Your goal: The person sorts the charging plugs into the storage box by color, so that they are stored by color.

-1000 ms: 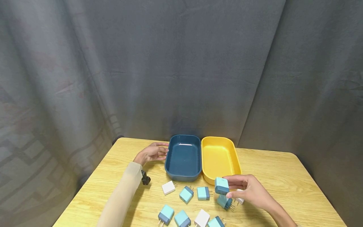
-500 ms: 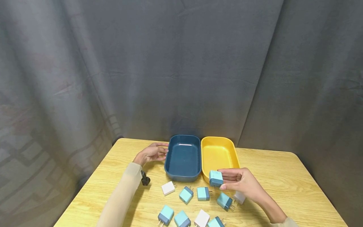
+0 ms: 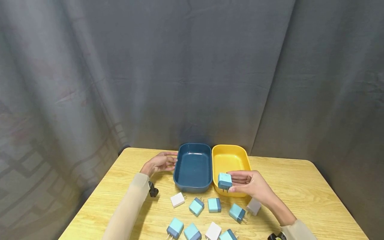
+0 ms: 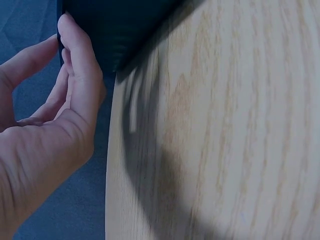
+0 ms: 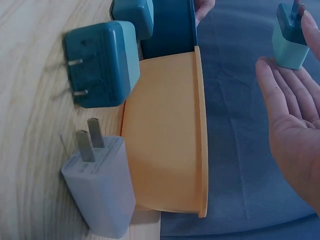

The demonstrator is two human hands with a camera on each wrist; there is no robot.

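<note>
the light blue charger (image 3: 225,181) is a small boxy plug, pale aqua over most of its body with a darker blue band at the end where two metal prongs stick out, pointing down. no brand or writing can be read on it or on anything else here. the right hand (image 3: 249,184) pinches it between thumb and fingertips, holding it in the air over the near end of the yellow tray (image 3: 230,156). in the right wrist view the same charger (image 5: 290,35) sits at the fingertips (image 5: 311,30), above the yellow tray's rim (image 5: 202,125).

the blue tray (image 3: 193,164) stands just beside the yellow one, their long sides touching or nearly so. the left hand (image 3: 160,162) rests against the blue tray's left wall, fingers fairly straight and laid along it, gripping nothing; the left wrist view shows the fingers (image 4: 80,55) touching the dark tray wall (image 4: 120,30).

on the desk (image 3: 300,186) in front of the trays lie more chargers. a white one (image 3: 177,199), then two two-tone blue ones (image 3: 196,206) (image 3: 214,204), another blue one (image 3: 237,212) and a white one (image 3: 253,206) just under the right wrist. nearer the desk's front edge are two blue chargers (image 3: 175,228) (image 3: 192,231), a white one (image 3: 213,230) and a blue one (image 3: 228,235) partly cut off. a grey curtain (image 3: 192,66) hangs behind the desk.
</note>
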